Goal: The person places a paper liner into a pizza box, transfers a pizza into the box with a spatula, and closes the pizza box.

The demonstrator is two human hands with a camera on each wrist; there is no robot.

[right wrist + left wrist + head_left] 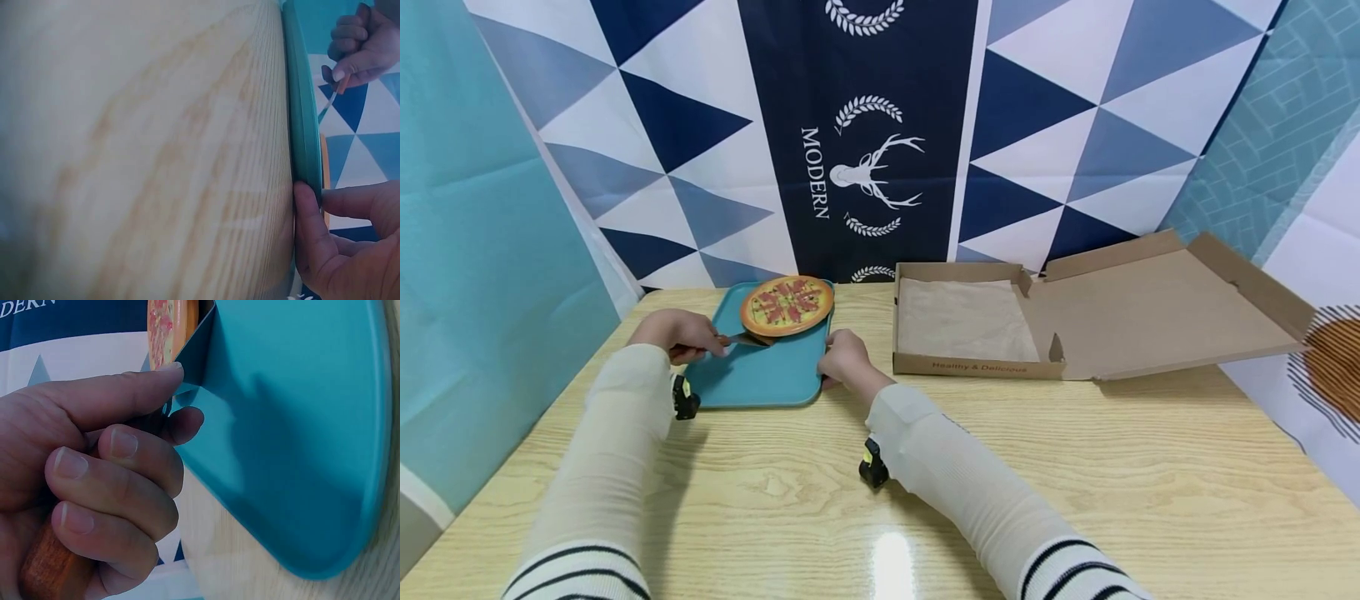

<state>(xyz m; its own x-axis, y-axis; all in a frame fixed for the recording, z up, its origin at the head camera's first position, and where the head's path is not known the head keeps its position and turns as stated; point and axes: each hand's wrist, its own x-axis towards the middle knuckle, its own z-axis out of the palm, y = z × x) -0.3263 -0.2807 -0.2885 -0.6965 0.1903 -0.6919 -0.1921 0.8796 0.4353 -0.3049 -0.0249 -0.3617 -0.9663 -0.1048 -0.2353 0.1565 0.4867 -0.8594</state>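
My left hand (683,333) grips the wooden handle (59,562) of a metal server, fingers curled round it. The server's blade (751,339) reaches to the near-left edge of a round pizza (787,305), and in the left wrist view the blade (199,347) stands against the crust. The pizza lies at the back of a teal tray (752,375). My right hand (847,360) is at the tray's right edge; the right wrist view shows its thumb and fingers (310,219) pinching the rim (305,119).
Right of the tray stands an open cardboard pizza box (977,365) lined with paper (966,321), its lid (1165,308) folded out to the right. A patterned cloth (880,50) hangs behind the wooden table (790,517).
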